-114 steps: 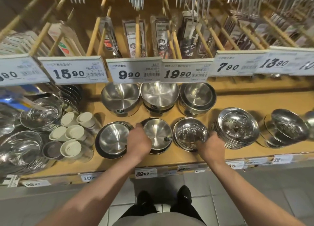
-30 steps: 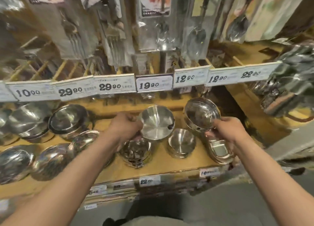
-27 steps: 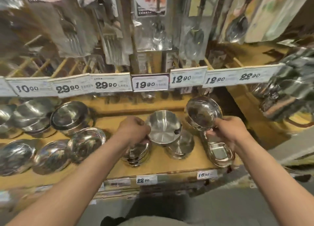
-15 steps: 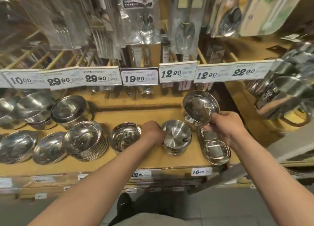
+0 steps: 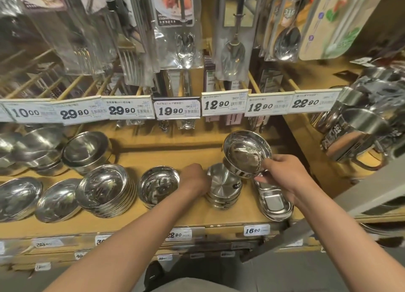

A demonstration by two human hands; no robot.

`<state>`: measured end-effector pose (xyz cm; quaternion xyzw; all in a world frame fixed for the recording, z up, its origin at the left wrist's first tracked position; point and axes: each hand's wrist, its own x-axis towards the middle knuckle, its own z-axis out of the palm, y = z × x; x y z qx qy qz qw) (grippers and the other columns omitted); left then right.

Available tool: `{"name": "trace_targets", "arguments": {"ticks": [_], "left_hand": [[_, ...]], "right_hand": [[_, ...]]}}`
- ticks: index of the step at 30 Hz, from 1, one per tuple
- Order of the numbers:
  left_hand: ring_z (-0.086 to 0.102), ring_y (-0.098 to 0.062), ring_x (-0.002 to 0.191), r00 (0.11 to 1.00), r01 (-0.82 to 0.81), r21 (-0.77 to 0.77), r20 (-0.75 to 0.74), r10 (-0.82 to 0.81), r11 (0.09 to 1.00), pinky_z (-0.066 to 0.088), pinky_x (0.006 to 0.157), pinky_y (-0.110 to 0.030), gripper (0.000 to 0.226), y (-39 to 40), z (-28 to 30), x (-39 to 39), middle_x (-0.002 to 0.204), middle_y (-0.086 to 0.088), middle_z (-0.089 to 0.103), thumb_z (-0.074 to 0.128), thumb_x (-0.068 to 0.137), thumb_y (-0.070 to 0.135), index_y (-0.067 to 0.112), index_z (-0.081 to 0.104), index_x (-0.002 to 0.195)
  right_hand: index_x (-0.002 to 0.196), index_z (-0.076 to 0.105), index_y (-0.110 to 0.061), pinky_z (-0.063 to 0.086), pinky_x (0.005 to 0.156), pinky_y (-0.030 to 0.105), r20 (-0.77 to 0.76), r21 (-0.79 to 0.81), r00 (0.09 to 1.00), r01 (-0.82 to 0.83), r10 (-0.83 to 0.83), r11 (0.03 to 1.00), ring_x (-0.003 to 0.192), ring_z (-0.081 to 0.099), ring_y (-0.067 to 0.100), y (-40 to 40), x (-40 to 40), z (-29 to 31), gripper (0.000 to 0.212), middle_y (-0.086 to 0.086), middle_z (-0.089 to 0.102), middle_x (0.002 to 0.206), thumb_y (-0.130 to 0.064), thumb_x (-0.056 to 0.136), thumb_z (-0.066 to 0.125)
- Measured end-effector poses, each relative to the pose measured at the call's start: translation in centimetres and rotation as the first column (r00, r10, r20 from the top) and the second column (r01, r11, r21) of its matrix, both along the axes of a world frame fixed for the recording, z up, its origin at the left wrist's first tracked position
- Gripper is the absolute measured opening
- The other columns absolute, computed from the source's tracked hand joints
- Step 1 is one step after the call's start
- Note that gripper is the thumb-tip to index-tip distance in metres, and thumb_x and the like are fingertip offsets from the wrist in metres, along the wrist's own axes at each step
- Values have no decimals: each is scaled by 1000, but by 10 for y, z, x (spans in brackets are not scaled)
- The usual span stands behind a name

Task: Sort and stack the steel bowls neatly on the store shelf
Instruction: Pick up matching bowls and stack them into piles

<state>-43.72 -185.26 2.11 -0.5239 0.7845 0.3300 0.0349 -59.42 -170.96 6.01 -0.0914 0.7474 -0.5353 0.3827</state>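
My right hand (image 5: 282,175) grips the rim of a shiny steel bowl (image 5: 246,153) and holds it tilted above the wooden shelf (image 5: 197,217). My left hand (image 5: 195,177) grips the left side of a small stack of straight-walled steel bowls (image 5: 224,187) standing on the shelf just below and left of the raised bowl. Left of that hand sits another stack of shiny bowls (image 5: 158,185), and further left a taller tilted stack (image 5: 107,188).
A stack of oblong steel dishes (image 5: 275,201) lies under my right wrist. More bowls (image 5: 86,151) fill the shelf's left side. Price tags (image 5: 177,109) run along the rail above, with packaged spoons (image 5: 232,57) hanging overhead. Steel mugs (image 5: 355,131) crowd the right.
My left hand has brought its straight-walled bowl down onto the stack on the shelf. The right hand still holds its bowl aloft, nearly unmoved. The view has dipped slightly.
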Motion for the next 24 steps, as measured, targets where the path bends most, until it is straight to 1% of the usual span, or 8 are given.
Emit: {"name": "trace_targets", "arguments": {"ticks": [3, 5, 7, 11, 14, 16, 21, 24], "left_hand": [[65, -26, 114, 977, -46, -70, -212, 30, 996, 49, 95, -30, 36, -8, 24, 16, 124, -7, 70, 56, 100, 32, 9, 66, 127], [71, -21, 97, 894, -95, 89, -431, 124, 991, 58, 93, -39, 28, -13, 40, 33, 103, 2, 74, 56, 100, 37, 15, 72, 105], [73, -21, 91, 819, -111, 266, -522, 240, 958, 62, 87, -46, 32, -16, 57, 51, 97, -2, 74, 56, 97, 48, 21, 71, 89], [74, -27, 96, 841, -143, 312, -461, 282, 939, 62, 86, -45, 58, -23, 66, 83, 108, -8, 74, 66, 79, 57, 10, 67, 112], [76, -23, 77, 783, -242, 381, -467, 412, 892, 62, 62, -32, 20, -35, 59, 107, 99, -15, 76, 66, 89, 20, 4, 68, 100], [76, -22, 74, 740, -292, 429, -465, 486, 855, 62, 62, -29, 8, -42, 57, 122, 96, -18, 76, 61, 93, 7, 2, 67, 95], [71, -23, 72, 723, -366, 360, -470, 506, 858, 64, 74, -38, 9, -59, 47, 144, 91, -12, 72, 59, 94, 10, 4, 64, 98], [62, -24, 71, 726, -376, 320, -482, 491, 870, 58, 74, -43, 8, -58, 42, 150, 82, -13, 64, 60, 94, 16, 12, 57, 89]], "right_hand": [[107, 65, 3, 63, 60, 25, -15, 13, 998, -58, 58, 998, 71, 78, 29, -8, 10, 9, 14, 17, 73, 105, -4, 95, 60], [105, 65, 3, 64, 65, 30, -6, 15, 995, -103, 103, 995, 73, 78, 29, -18, 21, 15, 13, 19, 75, 101, -4, 95, 62], [100, 66, 2, 64, 71, 35, 28, 7, 986, -166, 166, 986, 74, 78, 29, -31, 37, 22, 8, 21, 77, 91, -3, 94, 62], [106, 66, 4, 63, 81, 39, 28, 44, 940, -341, 340, 939, 78, 78, 29, -58, 71, 31, 16, 25, 75, 97, -6, 94, 64], [114, 60, 4, 62, 66, 27, 35, 55, 898, -441, 439, 896, 81, 77, 24, -73, 88, 35, 26, 22, 71, 108, -12, 95, 65], [112, 62, 2, 61, 62, 24, 9, 66, 857, -515, 516, 855, 89, 71, 20, -81, 94, 35, 26, 15, 67, 108, -19, 97, 63], [101, 64, 5, 59, 63, 17, 117, -50, 818, -562, 563, 826, 71, 75, 9, -102, 116, 26, 16, 4, 77, 74, -10, 99, 59], [106, 64, 8, 59, 65, 18, 128, -38, 825, -550, 550, 834, 83, 76, 16, -109, 125, 13, 18, 19, 76, 98, -8, 97, 60]]}}
